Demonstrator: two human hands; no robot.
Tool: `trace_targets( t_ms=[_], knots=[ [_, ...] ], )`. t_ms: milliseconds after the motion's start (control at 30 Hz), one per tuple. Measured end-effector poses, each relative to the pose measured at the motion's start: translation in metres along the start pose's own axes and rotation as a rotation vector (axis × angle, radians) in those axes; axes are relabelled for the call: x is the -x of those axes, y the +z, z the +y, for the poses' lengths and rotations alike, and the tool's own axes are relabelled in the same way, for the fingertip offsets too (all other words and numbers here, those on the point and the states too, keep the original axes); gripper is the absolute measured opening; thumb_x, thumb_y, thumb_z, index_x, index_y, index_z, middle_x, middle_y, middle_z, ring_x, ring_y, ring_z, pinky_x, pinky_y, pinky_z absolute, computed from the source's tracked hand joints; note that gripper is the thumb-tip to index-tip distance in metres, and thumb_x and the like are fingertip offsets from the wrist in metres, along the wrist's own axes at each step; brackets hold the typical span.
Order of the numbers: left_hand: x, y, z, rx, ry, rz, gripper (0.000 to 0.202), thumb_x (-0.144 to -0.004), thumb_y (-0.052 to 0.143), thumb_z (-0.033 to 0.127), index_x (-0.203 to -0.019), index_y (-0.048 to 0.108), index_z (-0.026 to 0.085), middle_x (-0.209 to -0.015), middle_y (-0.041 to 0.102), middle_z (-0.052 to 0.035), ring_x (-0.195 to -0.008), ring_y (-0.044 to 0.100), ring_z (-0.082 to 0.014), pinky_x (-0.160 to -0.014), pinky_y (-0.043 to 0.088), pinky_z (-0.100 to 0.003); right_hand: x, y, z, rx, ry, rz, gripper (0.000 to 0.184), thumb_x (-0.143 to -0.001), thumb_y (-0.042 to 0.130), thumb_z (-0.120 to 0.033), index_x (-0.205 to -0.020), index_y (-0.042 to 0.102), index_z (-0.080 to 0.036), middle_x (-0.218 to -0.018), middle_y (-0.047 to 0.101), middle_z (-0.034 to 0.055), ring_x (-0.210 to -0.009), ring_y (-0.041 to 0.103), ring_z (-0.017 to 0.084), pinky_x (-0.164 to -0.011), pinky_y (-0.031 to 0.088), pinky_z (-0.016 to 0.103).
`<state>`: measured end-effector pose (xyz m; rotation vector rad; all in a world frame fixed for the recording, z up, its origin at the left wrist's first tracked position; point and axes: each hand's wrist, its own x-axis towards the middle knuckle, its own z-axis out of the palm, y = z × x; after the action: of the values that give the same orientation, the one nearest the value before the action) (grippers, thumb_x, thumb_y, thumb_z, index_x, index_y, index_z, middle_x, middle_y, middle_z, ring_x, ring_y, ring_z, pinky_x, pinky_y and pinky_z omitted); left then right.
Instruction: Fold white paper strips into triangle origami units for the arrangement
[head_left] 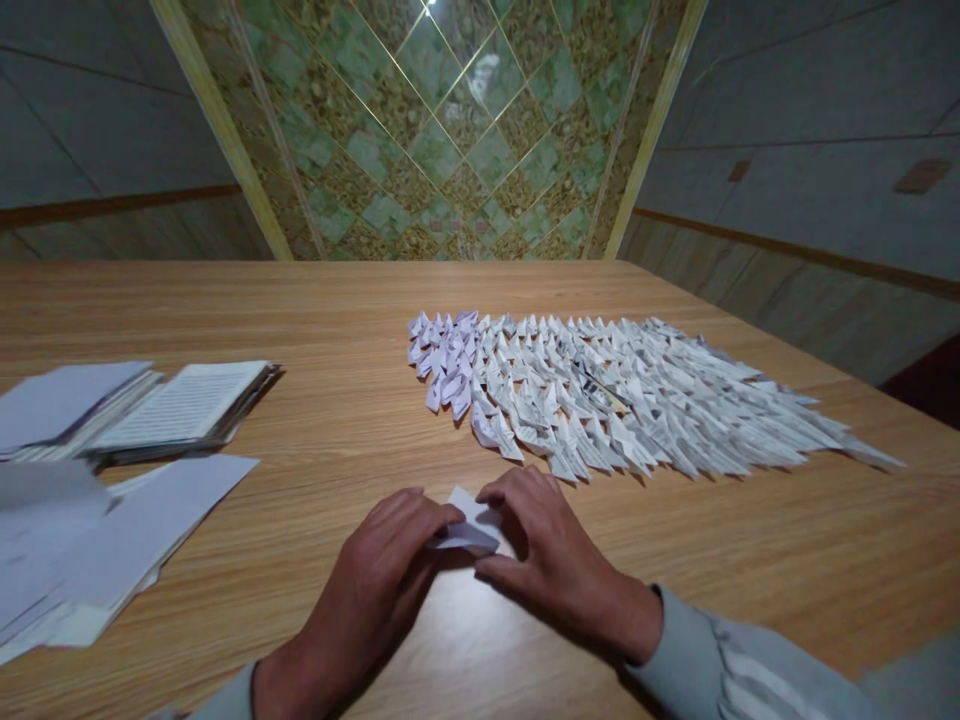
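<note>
A small folded piece of white paper (pixel 474 524) is held just above the near part of the table, between my two hands. My left hand (pixel 390 545) pinches its left end, with the thumb and fingers closed on the edge. On the other side my right hand (pixel 536 535) grips the right end, fingers curled over the top and thumb below. Part of the paper is hidden behind the fingers. Beyond my hands lie many folded paper boats (pixel 585 395) in close rows, with a lilac group (pixel 446 360) at their left end.
On the left, a stack of printed pages (pixel 191 405) lies beside another paper stack (pixel 71 400). Nearer to me are loose white sheets (pixel 150 540). The wooden table (pixel 330 320) reaches back toward a tiled wall (pixel 450 130).
</note>
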<state>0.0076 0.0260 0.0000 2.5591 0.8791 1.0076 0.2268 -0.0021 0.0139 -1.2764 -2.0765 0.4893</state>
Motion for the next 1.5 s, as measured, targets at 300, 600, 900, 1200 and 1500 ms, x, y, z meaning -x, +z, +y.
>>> trace_targets(
  t_ms=[300,600,900,1200,1500],
  knots=[
    [0.014,-0.01,-0.001,-0.023,-0.012,-0.079,0.011,-0.099,0.05,0.014,-0.1,0.057,0.022,-0.087,0.063,-0.0035,-0.079,0.059,-0.0198,-0.07,0.047,-0.03,0.004,0.005,-0.003,0.105,-0.142,-0.147,0.012,-0.091,0.07,-0.019,-0.091,0.058,-0.021,-0.092,0.062,0.0,-0.091,0.053,0.019,-0.085,0.034,0.034],
    [0.019,-0.013,0.01,-0.178,0.045,-0.162,0.007,-0.097,0.055,0.018,-0.097,0.06,0.022,-0.106,0.068,-0.0081,-0.091,0.061,-0.0248,-0.079,0.047,-0.038,0.005,0.004,-0.005,0.232,-0.203,-0.247,0.011,-0.098,0.062,-0.028,-0.09,0.06,-0.021,-0.091,0.063,0.0009,-0.093,0.052,0.02,-0.089,0.033,0.037],
    [0.021,-0.018,0.007,-0.103,0.034,-0.105,0.02,-0.099,0.044,0.01,-0.094,0.059,0.022,-0.097,0.073,-0.0041,-0.086,0.065,-0.0208,-0.078,0.047,-0.034,0.006,0.008,-0.007,0.209,-0.235,-0.279,0.011,-0.099,0.062,-0.031,-0.093,0.061,-0.021,-0.094,0.064,0.0013,-0.094,0.052,0.02,-0.09,0.031,0.038],
    [0.024,-0.017,0.005,-0.009,-0.133,-0.158,0.012,-0.099,0.058,0.02,-0.088,0.064,0.02,-0.103,0.068,-0.0065,-0.093,0.062,-0.0235,-0.08,0.048,-0.036,0.007,0.013,-0.007,0.098,-0.147,-0.248,0.011,-0.095,0.066,-0.025,-0.088,0.06,-0.019,-0.091,0.061,0.0021,-0.091,0.051,0.02,-0.086,0.03,0.036],
    [0.026,-0.008,-0.003,-0.069,-0.313,-0.179,0.014,-0.091,0.07,0.02,-0.078,0.063,0.02,-0.107,0.064,-0.0061,-0.097,0.059,-0.0276,-0.081,0.043,-0.041,0.006,0.024,-0.013,0.019,0.015,-0.143,0.015,-0.092,0.072,-0.023,-0.081,0.063,-0.02,-0.084,0.061,-0.0006,-0.088,0.052,0.019,-0.084,0.03,0.035]
  ],
)
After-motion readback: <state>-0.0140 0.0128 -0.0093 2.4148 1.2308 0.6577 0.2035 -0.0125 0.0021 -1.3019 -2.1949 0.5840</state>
